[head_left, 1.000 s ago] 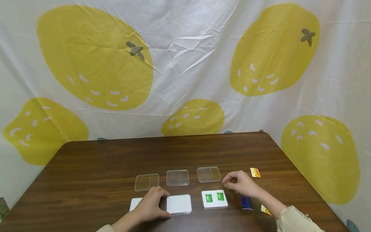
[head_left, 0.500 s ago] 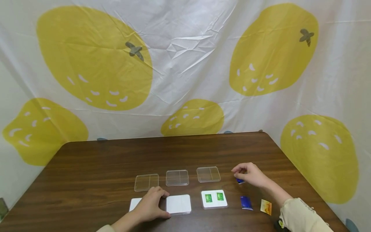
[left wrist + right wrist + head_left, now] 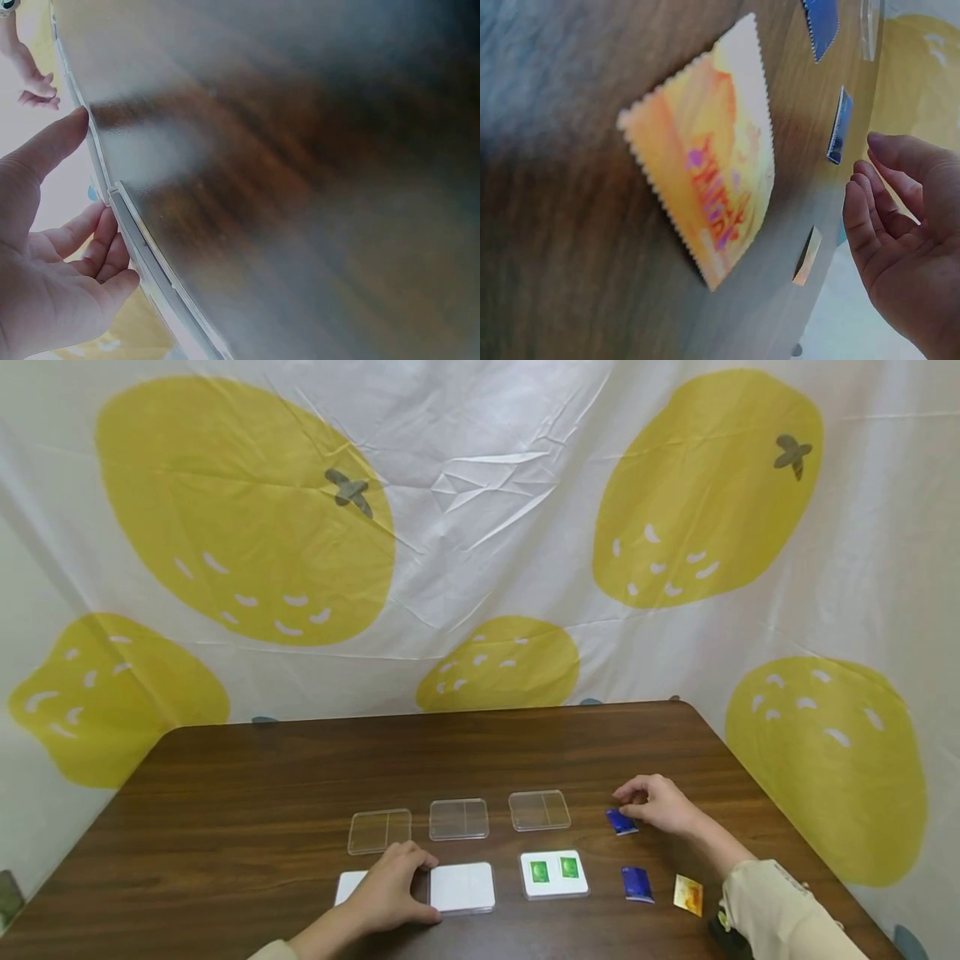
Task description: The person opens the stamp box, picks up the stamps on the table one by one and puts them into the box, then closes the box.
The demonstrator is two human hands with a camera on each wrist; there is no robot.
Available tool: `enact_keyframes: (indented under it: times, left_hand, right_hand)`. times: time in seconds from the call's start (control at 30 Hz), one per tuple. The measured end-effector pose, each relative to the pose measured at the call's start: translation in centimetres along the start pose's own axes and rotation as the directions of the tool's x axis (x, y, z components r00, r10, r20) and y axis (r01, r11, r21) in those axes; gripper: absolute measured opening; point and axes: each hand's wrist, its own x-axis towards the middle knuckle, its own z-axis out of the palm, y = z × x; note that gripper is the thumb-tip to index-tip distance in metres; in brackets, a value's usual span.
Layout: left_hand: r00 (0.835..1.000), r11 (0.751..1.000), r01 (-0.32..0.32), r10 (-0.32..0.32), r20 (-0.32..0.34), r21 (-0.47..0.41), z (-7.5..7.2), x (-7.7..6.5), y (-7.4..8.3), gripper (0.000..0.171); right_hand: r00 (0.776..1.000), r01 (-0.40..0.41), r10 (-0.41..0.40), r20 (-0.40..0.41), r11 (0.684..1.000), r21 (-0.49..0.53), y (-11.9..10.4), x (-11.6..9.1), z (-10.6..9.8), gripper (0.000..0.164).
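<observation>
My left hand [image 3: 393, 889] lies on the table at the left side of a flat white case [image 3: 462, 887], thumb at its front corner and index finger at its back corner. In the left wrist view those fingertips meet a case edge [image 3: 169, 281]. My right hand [image 3: 660, 806] hovers at the back right beside a small blue sachet [image 3: 622, 821], fingers loosely bent. The right wrist view shows nothing between the fingers, and a gap from that blue sachet [image 3: 841, 127]. A second blue sachet [image 3: 637, 884] and a yellow-orange one with serrated edges [image 3: 687, 895] lie nearer.
Three clear plastic lids [image 3: 459, 820] lie in a row behind the cases. Right of centre, another white case [image 3: 555, 885] bears two green squares [image 3: 539, 872]. A further white case [image 3: 350, 885] is partly behind my left hand. An orange sachet [image 3: 807, 259] shows in the right wrist view.
My right hand has moved right and slightly away from me, uncovering the far blue sachet. The orange sachet at the back is now hidden in the head view. The left hand has stayed put.
</observation>
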Motion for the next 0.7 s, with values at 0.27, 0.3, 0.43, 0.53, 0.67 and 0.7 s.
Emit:
enact_keyframes:
  times: [0.27, 0.3, 0.43, 0.53, 0.67, 0.7]
  left_hand:
    - [1.000, 1.000, 0.008, -0.008, -0.001, -0.011, 0.02, -0.08, -0.05, 0.055]
    - [1.000, 1.000, 0.007, -0.007, -0.002, -0.009, 0.04, -0.09, -0.09, 0.055]
    - [1.000, 1.000, 0.000, 0.000, -0.006, -0.004, 0.10, -0.07, -0.22, 0.055]
    - [1.000, 1.000, -0.004, 0.004, -0.008, -0.003, 0.09, -0.05, -0.23, 0.055]
    - [1.000, 1.000, -0.005, 0.005, -0.009, -0.002, 0.04, -0.02, -0.20, 0.055]
    - [1.000, 1.000, -0.007, 0.007, -0.011, 0.001, 0.04, -0.01, -0.21, 0.055]
  right_hand:
    - [1.000, -0.003, 0.005, 0.024, 0.997, -0.078, 0.44, -0.04, 0.21, 0.027]
    - [1.000, 0.004, -0.001, 0.030, 0.996, -0.086, 0.48, -0.04, 0.21, 0.028]
    - [0.999, 0.019, -0.013, 0.050, 0.993, -0.114, 0.56, -0.14, 0.11, 0.027]
    - [0.998, 0.014, -0.007, 0.056, 0.991, -0.130, 0.52, -0.25, 0.06, 0.027]
    - [0.998, 0.033, -0.025, 0.059, 0.990, -0.137, 0.46, -0.33, 0.05, 0.028]
    - [0.998, 0.041, -0.033, 0.060, 0.990, -0.137, 0.46, -0.34, 0.04, 0.028]
